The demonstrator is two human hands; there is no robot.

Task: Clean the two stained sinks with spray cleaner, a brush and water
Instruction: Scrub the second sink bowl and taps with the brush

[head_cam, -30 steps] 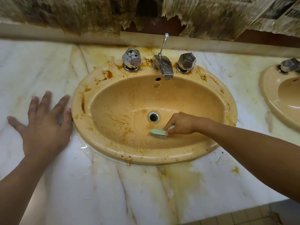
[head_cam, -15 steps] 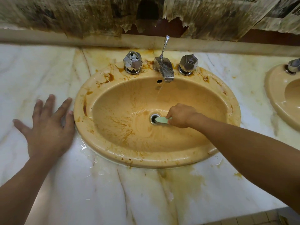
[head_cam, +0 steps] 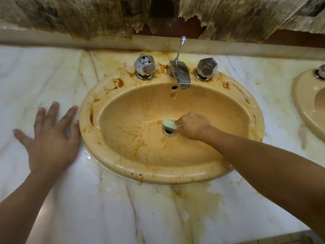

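A tan oval sink (head_cam: 175, 175) with brown stains on its rim and bowl fills the middle of the view. My right hand (head_cam: 195, 126) grips a pale green brush (head_cam: 169, 124) and holds its head over the drain (head_cam: 168, 131). Water runs in a thin stream from the chrome faucet (head_cam: 181, 74) into the bowl. My left hand (head_cam: 51, 140) lies flat with spread fingers on the marble counter (head_cam: 88, 208), its fingertips against the sink's left rim. A second tan sink (head_cam: 306, 103) shows partly at the right edge.
Two chrome knobs, the left knob (head_cam: 145, 66) and the right knob (head_cam: 206, 67), flank the faucet. Brown staining and puddles mark the counter in front of the sink. Torn, stained newspaper (head_cam: 228, 16) hangs on the wall behind. Floor tiles (head_cam: 281, 239) show past the counter's front edge.
My right hand has carried the brush from the bowl's front slope up to the drain. My left hand stays flat on the counter.
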